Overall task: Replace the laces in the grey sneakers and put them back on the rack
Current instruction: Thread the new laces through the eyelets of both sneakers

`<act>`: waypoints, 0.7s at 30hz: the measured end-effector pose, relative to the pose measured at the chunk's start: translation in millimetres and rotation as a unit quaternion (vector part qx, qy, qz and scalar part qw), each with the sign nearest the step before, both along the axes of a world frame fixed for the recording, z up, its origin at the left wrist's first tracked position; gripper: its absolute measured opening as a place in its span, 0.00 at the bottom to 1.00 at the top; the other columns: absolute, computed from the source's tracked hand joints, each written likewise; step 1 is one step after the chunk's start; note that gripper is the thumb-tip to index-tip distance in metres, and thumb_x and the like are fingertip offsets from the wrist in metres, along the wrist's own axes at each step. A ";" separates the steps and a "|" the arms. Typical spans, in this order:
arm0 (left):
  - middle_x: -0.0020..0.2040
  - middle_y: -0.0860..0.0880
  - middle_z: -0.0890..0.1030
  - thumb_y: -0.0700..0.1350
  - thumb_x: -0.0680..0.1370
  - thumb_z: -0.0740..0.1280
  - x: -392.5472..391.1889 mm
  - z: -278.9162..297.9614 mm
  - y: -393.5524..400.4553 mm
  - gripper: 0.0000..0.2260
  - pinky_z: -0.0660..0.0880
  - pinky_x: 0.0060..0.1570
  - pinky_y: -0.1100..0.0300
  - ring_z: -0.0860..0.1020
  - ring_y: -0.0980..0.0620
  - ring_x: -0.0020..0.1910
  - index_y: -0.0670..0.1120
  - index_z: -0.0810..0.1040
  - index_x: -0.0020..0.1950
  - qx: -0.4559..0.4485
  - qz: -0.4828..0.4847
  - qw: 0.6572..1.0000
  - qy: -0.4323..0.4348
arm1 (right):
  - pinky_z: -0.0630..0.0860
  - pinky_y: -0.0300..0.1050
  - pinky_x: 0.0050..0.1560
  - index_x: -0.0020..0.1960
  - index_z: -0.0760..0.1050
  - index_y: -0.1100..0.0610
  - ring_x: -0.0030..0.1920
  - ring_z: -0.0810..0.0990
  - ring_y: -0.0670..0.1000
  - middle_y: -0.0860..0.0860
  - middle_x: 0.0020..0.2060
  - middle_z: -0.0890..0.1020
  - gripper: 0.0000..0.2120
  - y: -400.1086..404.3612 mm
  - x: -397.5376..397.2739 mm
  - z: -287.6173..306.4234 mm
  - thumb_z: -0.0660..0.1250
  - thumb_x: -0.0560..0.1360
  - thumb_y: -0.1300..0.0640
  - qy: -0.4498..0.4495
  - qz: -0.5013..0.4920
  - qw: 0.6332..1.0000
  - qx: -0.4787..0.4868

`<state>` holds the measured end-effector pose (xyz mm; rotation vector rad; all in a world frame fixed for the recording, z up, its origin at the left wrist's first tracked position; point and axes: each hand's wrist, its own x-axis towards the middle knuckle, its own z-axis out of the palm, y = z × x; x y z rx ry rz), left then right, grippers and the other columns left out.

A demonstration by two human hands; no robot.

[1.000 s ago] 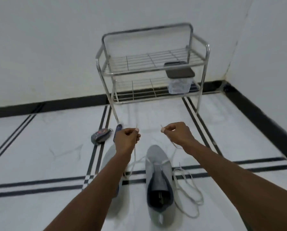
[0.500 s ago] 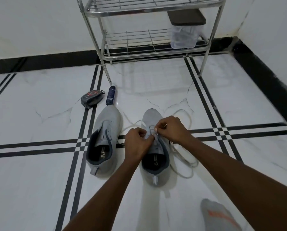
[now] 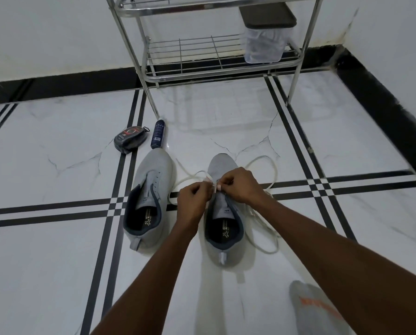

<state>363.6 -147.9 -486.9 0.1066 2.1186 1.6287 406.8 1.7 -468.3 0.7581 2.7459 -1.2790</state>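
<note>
Floor (image 3: pixel 57 262) fills the frame: white marble tile, black stripe lines. Metal rack (image 3: pixel 216 66) stands top centre against the wall, a clear lidded container (image 3: pixel 266 37) on its lower shelf at the right end.

Two grey sneakers sit centre frame, toes toward the rack, heels toward us. Left sneaker (image 3: pixel 149 201) is unlaced, eyelets bare. Right sneaker (image 3: pixel 222 218) has the white lace (image 3: pixel 269 170) started at the toe end, with slack looping out on the floor both sides, most of it right of the shoe.

We have both hands over the right sneaker's forward eyelets. Left hand (image 3: pixel 193 197) is curled, pinching one lace end. Right hand (image 3: pixel 242 184) is curled too, pinching the other end just at the eyelet row. Fingertips nearly touch over the tongue.

Key relation: the shoe's long axis runs straight away from us, directly under the hands, about equally near both. Remaining eyelets lie toward us, so we judge the lacing works back toward the heel.

Small stuff, left of centre: a dark oval polish case (image 3: pixel 129 140) and a dark blue tube (image 3: pixel 158 134), both just past the left sneaker's toe. A grey sock with orange print (image 3: pixel 315 308) is lower right.
</note>
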 end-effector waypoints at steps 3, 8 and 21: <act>0.42 0.45 0.85 0.48 0.79 0.73 -3.9 -9.6 2.3 0.08 0.77 0.44 0.56 0.81 0.52 0.43 0.43 0.85 0.47 0.012 0.015 0.999 -0.033 | 0.70 0.33 0.44 0.43 0.86 0.57 0.43 0.79 0.45 0.53 0.44 0.85 0.01 -9.0 1.3 -3.5 0.76 0.72 0.61 0.062 -0.060 0.996 -0.002; 0.40 0.47 0.84 0.42 0.80 0.68 -3.0 -5.3 15.5 0.08 0.75 0.40 0.58 0.78 0.53 0.37 0.42 0.83 0.44 -0.058 0.042 0.997 0.015 | 0.68 0.41 0.31 0.27 0.71 0.58 0.27 0.71 0.47 0.50 0.25 0.74 0.24 -19.9 10.1 5.5 0.71 0.77 0.47 -0.007 -0.069 0.997 0.031; 0.65 0.42 0.72 0.36 0.78 0.61 -95.6 88.9 -43.9 0.14 0.68 0.59 0.51 0.70 0.41 0.64 0.42 0.72 0.64 -0.245 0.366 0.853 0.281 | 0.78 0.44 0.49 0.41 0.85 0.60 0.46 0.84 0.53 0.55 0.41 0.86 0.06 -13.6 22.8 0.4 0.71 0.73 0.59 -0.009 -0.102 0.988 -0.118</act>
